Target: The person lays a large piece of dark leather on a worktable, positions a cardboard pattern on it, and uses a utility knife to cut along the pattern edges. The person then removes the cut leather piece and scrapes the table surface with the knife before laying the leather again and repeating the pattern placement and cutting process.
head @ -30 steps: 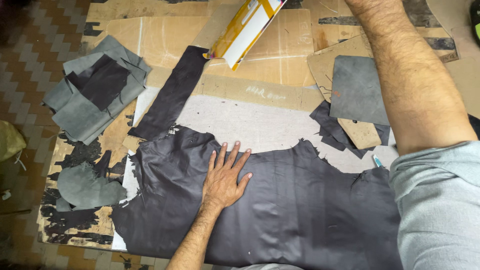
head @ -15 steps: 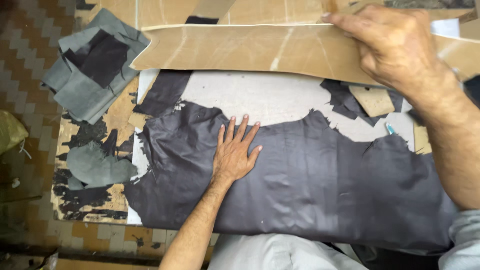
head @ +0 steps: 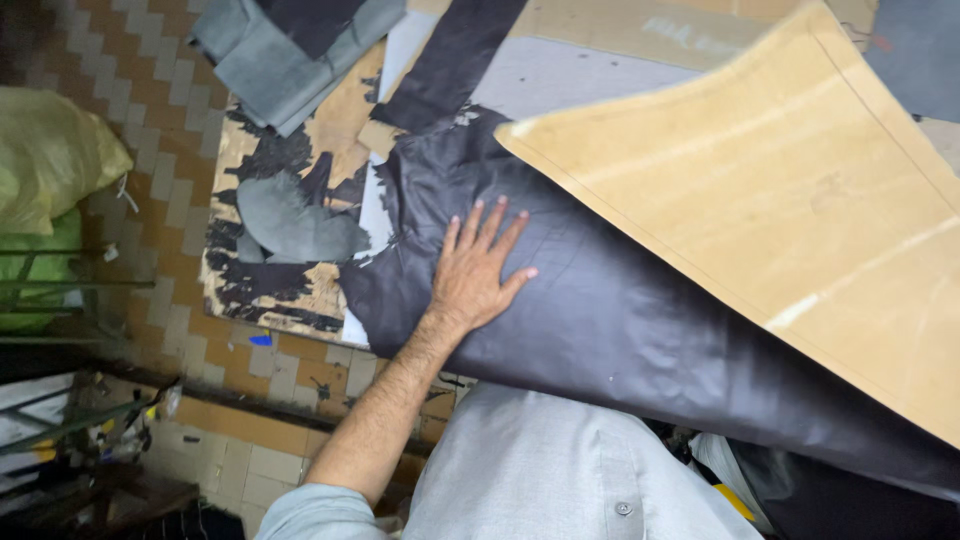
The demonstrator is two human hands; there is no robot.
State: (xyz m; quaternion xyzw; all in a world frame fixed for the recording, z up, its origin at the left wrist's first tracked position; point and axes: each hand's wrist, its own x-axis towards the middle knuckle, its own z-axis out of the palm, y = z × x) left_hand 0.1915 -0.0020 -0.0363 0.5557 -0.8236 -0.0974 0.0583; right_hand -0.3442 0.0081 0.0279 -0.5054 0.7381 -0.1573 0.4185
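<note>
Under the flat, spread left hand (head: 478, 270) lies dark leather (head: 620, 330); right hand apparently unseen.

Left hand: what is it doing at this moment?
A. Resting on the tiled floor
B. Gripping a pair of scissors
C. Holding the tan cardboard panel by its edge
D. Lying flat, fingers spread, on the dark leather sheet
D. The left hand lies palm down with fingers spread on the dark leather sheet, apart from the tan cardboard panel that overlaps the sheet.
</note>
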